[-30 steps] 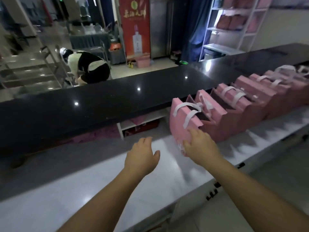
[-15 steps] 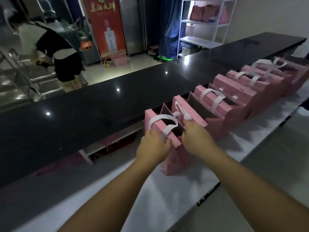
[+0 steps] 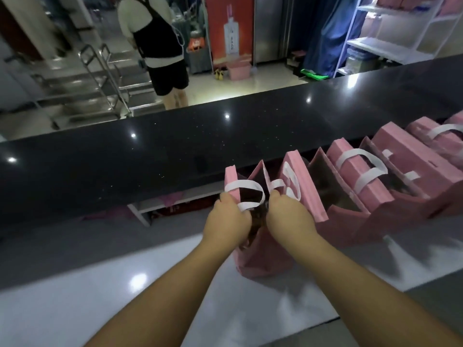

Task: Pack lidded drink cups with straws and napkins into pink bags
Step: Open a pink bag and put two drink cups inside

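A pink paper bag [image 3: 260, 254] with white handles stands on the white lower counter [image 3: 75, 296], first in a row of pink bags [image 3: 375, 186] that runs to the right. My left hand [image 3: 226, 221] grips the bag's left rim by its white handle. My right hand [image 3: 288, 216] grips the right rim, and the bag's mouth is held apart between the two hands. The inside of the bag is dark. No cups, straws or napkins are in view.
A raised black counter top [image 3: 175, 151] runs behind the bags. Under it is a white shelf [image 3: 160, 206] with pink items. Beyond the counter a person in a black apron [image 3: 160, 46] stands by metal racks [image 3: 100, 78]. A white shelving unit [image 3: 390, 33] holds pink bags.
My left hand reached forward and took the bag's left rim. Both hands have spread the bag's mouth wider, and the bag has moved nearer on the white counter. The person behind stood up.
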A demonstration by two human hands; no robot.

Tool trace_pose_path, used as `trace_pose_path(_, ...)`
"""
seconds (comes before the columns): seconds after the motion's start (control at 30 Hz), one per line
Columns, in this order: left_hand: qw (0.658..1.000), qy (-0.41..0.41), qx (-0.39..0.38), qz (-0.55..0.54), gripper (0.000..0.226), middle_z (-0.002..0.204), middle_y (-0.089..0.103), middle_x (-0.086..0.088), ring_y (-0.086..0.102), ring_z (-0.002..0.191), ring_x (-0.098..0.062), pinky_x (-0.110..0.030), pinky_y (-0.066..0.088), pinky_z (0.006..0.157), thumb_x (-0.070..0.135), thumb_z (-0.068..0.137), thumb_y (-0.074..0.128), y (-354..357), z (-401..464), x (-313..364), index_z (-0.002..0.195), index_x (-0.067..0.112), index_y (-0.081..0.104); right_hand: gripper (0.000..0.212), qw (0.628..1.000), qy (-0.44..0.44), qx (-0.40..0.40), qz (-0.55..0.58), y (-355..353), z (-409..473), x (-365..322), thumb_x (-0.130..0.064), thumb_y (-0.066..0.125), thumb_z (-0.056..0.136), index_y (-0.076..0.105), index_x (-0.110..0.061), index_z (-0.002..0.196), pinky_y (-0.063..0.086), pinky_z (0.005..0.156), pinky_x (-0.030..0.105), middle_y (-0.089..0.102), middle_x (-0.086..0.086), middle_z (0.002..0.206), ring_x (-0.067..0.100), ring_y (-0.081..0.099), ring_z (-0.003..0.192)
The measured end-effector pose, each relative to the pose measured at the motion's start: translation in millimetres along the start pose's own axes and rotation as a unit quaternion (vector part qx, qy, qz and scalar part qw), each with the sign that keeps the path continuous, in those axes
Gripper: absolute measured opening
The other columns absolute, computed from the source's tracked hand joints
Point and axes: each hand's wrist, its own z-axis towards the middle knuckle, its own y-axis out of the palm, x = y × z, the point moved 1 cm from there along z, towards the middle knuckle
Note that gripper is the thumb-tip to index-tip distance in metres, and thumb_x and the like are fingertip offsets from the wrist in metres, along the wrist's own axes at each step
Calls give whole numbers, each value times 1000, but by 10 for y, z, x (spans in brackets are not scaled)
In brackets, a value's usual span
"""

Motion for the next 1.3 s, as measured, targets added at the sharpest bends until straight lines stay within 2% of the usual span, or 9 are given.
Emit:
trace_pose_path(0.07, 999, -23, 3, -26, 22, 100, 68, -4, 67, 87, -27, -41, 59, 76, 27, 97, 49, -99, -11, -154, 112, 14, 59, 36, 1000, -2, -9, 0, 26, 2, -38, -9, 60, 93, 56, -8, 130, 54, 65, 40, 67, 11, 104, 32, 69, 87)
trace_pose_path(0.17, 998, -46, 14, -42, 21, 83, 69, -1, 66, 73, -21, -35, 56, 59, 22, 99, 45, -240, -98, -400, 93, 19, 65, 14, 999, -6, -52, 0, 37, -30, -121, -10, 61, 93, 60, -11, 106, 54, 76, 43, 65, 13, 104, 37, 65, 92)
trace_pose_path(0.23, 996, -62, 27, -55, 22, 81, 70, 3, 67, 72, -18, -33, 53, 55, 20, 98, 46, -340, -211, -568, 92, 22, 67, 9, 997, -6, -82, -2, 31, -90, -199, -10, 58, 93, 53, -15, 96, 51, 70, 43, 62, 12, 102, 34, 59, 82)
trace_pose_path(0.37, 988, -93, 67, -101, 24, 78, 71, 5, 68, 70, -18, -35, 58, 57, 24, 98, 48, -622, -560, -990, 85, 25, 69, 14, 998, -47, -51, 2, 49, -317, -436, -8, 49, 88, 48, -15, 100, 40, 62, 37, 52, 5, 82, 32, 50, 72)
trace_pose_path(0.43, 982, -112, 94, -123, 26, 75, 71, 5, 67, 68, -18, -29, 49, 50, 27, 98, 48, -806, -796, -1261, 83, 25, 69, 14, 994, -88, -67, 3, 38, -455, -662, -11, 47, 89, 49, -17, 102, 37, 57, 34, 57, 5, 83, 29, 50, 67)
trace_pose_path(0.7, 945, -195, 201, -169, 35, 74, 68, 4, 62, 68, -20, -30, 44, 55, 41, 102, 47, -1597, -2288, -2616, 78, 23, 65, 6, 962, -249, -109, 13, 284, -1436, -2177, -21, 50, 99, 45, -23, 96, 29, 45, 26, 46, -8, 68, 10, 46, 58)
trace_pose_path(0.97, 891, -263, 299, -220, 25, 88, 74, 14, 69, 80, -7, -31, 54, 64, 49, 93, 52, -2178, -4153, -3842, 100, 35, 71, 15, 897, -424, -125, -3, 755, -3006, -3679, -31, 45, 93, 41, -28, 78, 39, 47, 31, 53, -6, 71, 15, 53, 60)
trace_pose_path(1.1, 861, -309, 349, -205, 19, 79, 69, 17, 63, 72, -1, -18, 41, 54, 37, 104, 54, -2327, -4990, -4326, 88, 43, 62, 11, 852, -507, -129, -2, 914, -3842, -4306, -35, 45, 93, 44, -30, 84, 43, 48, 31, 51, -8, 69, 14, 52, 58)
trace_pose_path(1.3, 788, -401, 424, -196, 27, 71, 68, 22, 62, 67, -1, -25, 41, 55, 50, 100, 49, -2477, -6036, -4819, 80, 41, 64, 9, 778, -610, -146, 0, 1078, -4889, -5116, -33, 45, 97, 48, -29, 89, 43, 50, 32, 53, -5, 72, 15, 51, 59)
